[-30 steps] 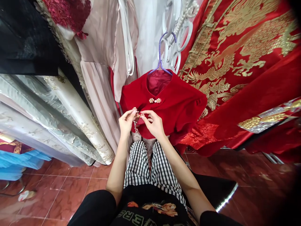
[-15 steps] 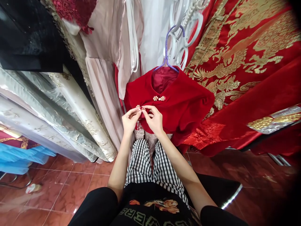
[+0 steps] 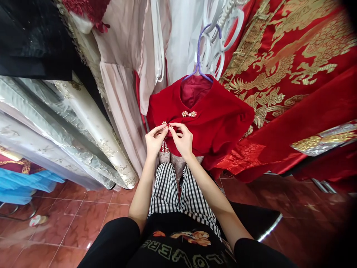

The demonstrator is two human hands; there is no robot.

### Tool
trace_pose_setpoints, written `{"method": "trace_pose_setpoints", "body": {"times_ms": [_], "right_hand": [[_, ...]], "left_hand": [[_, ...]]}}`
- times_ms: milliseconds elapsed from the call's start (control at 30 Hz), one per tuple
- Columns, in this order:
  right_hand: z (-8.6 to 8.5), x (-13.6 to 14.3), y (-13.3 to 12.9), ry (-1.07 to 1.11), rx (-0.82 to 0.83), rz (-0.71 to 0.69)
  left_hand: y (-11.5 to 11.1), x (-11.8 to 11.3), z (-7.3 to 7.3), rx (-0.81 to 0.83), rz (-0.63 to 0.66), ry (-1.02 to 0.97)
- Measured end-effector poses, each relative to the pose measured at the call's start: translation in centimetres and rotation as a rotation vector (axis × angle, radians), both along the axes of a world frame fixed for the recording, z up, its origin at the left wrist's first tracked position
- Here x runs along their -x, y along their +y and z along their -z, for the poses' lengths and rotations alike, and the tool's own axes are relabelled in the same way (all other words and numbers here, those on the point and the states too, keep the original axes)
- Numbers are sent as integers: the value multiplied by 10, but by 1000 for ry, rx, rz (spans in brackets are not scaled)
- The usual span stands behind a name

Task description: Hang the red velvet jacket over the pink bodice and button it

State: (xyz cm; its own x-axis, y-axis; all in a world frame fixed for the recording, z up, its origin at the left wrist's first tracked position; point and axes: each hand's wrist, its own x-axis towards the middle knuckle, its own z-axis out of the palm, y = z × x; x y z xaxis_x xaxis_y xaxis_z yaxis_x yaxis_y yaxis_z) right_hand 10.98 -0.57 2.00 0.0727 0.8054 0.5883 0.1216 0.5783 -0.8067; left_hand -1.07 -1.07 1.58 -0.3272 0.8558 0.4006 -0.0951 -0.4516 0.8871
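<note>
A red velvet garment (image 3: 220,111) hangs on a purple hanger (image 3: 198,56) in front of me. Near its neck opening, a flower-shaped clasp (image 3: 189,114) joins the two front edges. Lower and to the left, my left hand (image 3: 155,139) and my right hand (image 3: 182,138) meet fingertip to fingertip, both pinching a second flower clasp (image 3: 164,123) at the garment's front edge. One flower shows above my left fingertips; the fingers partly cover the rest. A beaded tassel (image 3: 165,146) dangles just below.
Pale gowns (image 3: 119,111) hang at the left, with a black garment (image 3: 33,41) above them. Red cloth with gold embroidery (image 3: 279,70) hangs at the right. White rings (image 3: 214,44) surround the hanger hook. Red tiles (image 3: 72,219) cover the floor.
The view has shifted slightly, so the hanging clothes appear a little higher. Both hands remain pinched together at the lower clasp, with only slight finger movement.
</note>
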Motion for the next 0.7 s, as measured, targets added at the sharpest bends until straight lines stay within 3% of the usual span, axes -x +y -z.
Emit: {"method": "trace_pose_setpoints", "body": {"times_ms": [533, 700], "right_hand": [[-7, -3, 10, -93, 72, -23], [12, -12, 13, 35, 148, -186]], "left_hand": [[5, 0, 4, 18, 34, 71], [6, -23, 26, 18, -160, -2]]}}
